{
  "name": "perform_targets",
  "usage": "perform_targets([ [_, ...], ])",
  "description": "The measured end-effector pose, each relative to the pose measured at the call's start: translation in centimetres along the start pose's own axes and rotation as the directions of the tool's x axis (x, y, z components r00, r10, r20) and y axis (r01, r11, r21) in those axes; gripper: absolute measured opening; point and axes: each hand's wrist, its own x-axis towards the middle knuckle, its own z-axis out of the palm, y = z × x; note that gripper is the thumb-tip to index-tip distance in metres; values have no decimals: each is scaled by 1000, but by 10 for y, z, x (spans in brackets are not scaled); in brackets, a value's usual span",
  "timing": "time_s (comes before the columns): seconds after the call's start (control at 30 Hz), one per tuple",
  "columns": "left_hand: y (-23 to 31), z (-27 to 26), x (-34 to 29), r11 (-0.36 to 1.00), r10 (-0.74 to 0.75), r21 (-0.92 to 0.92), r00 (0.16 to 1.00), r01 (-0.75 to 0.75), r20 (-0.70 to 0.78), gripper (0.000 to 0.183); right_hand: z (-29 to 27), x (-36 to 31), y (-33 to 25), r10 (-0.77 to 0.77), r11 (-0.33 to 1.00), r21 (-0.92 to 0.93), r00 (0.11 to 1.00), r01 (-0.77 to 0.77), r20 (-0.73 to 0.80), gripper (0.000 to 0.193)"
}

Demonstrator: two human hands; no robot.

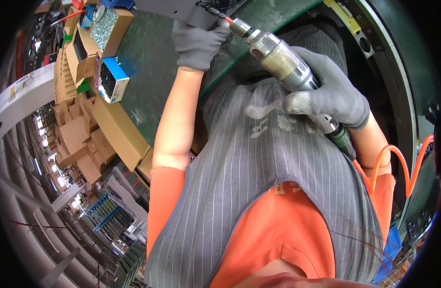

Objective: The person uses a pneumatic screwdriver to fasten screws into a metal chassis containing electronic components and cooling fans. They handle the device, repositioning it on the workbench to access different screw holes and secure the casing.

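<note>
My right hand (333,89), in a grey glove, is wrapped round a silver pneumatic screwdriver (283,61). The tool slants up and left, and its tip ends at a dark fitting by the panel; whether it touches a screw there is too small to tell. At the top, my left hand (199,44), gloved in grey too, is closed on the near edge of a dark grey sheet-metal panel (175,6). Its thumb side lies close to the screwdriver's nose, and some of its fingers are hidden by the panel.
An orange coiled air hose (398,151) runs off the tool's rear at right. On the green bench (146,53) stand an open carton of silver screws (105,30) and a blue-and-white box of black screws (114,80). Cardboard boxes (81,137) are piled at left. A metal rail (395,57) borders the right.
</note>
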Motion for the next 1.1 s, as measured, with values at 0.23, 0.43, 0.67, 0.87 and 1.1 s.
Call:
perform_targets([
  [0.23,-51,4,-6,906,-105,-401,990,134,94,42,6,10,4,-20,995,100,1000,18,20,73],
  [0.43,8,-3,0,991,-52,-119,999,53,15,43,8,12,-8,-50,972,233,995,30,81,52],
  [0.67,-26,-20,0,955,61,261,951,-145,303,79,15,13,-6,-88,969,236,996,79,29,66],
  [0.87,-11,-128,15,635,78,731,962,-250,262,40,-13,-5,5,169,981,102,985,-166,-21,86],
  [1.1,-81,-229,10,121,-316,988,939,-100,134,27,-21,14,54,175,984,-15,983,-176,-51,72],
])
